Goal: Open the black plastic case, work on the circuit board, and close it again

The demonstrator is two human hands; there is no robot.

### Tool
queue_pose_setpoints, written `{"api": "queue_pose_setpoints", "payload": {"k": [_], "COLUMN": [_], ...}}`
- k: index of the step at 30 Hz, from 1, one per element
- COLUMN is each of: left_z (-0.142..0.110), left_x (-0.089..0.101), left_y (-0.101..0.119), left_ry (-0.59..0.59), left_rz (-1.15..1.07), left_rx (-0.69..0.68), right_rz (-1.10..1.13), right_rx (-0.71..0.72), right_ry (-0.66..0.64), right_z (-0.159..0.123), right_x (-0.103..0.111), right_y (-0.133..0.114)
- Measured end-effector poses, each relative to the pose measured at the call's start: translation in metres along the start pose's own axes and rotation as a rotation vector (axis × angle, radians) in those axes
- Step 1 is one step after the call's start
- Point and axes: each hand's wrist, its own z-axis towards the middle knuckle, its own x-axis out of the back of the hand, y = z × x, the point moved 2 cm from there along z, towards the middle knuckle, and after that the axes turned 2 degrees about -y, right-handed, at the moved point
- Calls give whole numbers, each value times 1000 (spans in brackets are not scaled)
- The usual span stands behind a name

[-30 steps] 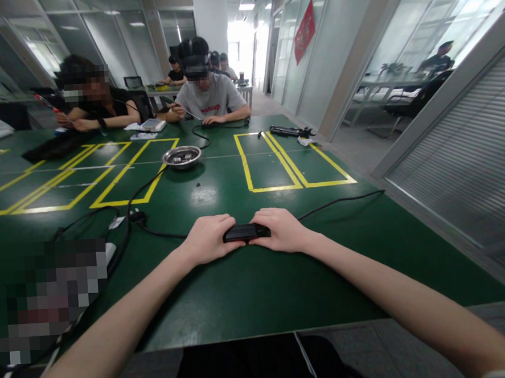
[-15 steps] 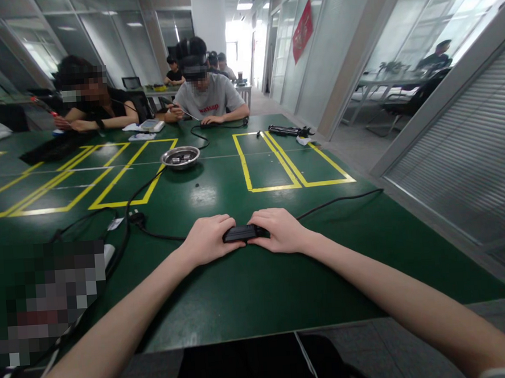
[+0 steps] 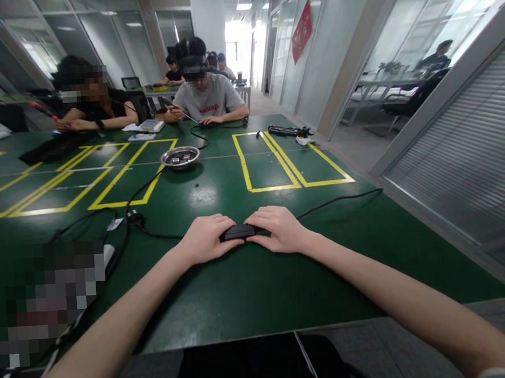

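As both of the seated person's bare hands meet at the near part of the green table [image 3: 242, 298], with twelve o'clock straight ahead of that person, one black block [image 3: 238, 231], slim and oblong, lies between them. Long axis: roughly nine to three o'clock, hand to hand. Left hand [image 3: 206, 237]: at the nine o'clock end and the nearer of the two, covering more of the block; fingers along the far edge, thumb along the near edge, closed around it. Right hand [image 3: 276, 228]: at the three o'clock end, fingertips and thumb tip on opposite edges, holding just that end, palm hollow behind; firmness of either hold, not readable. Heading: no evident front; one end points to nine, the other to three. Right cord [image 3: 341, 198]: visible in the right hand's hollow, running out beyond towards two o'clock. Left cord [image 3: 163, 235]: beyond the left hand towards a black plug [image 3: 137, 219] at ten; its join with the block, hidden. Whether the block touches the tabletop, I cannot tell. Metal bowl [image 3: 180, 166]: well apart, at eleven.
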Motion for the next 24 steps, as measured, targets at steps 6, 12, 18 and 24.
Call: {"api": "queue_pose_setpoints", "payload": {"k": [6, 12, 18, 24], "left_z": [0, 0, -1, 0], "left_x": [1, 8, 6, 10], "left_y": [0, -5, -2, -3], "left_ry": [-1, 41, -20, -16], "left_rz": [9, 66, 13, 2], "left_rx": [-13, 7, -17, 47], "right_rz": [12, -45, -19, 18], "right_rx": [11, 5, 64, 33], "right_ry": [7, 54, 28, 24], "right_z": [0, 0, -3, -4], "right_x": [-2, 3, 3, 6], "right_y": [2, 5, 5, 7]}}
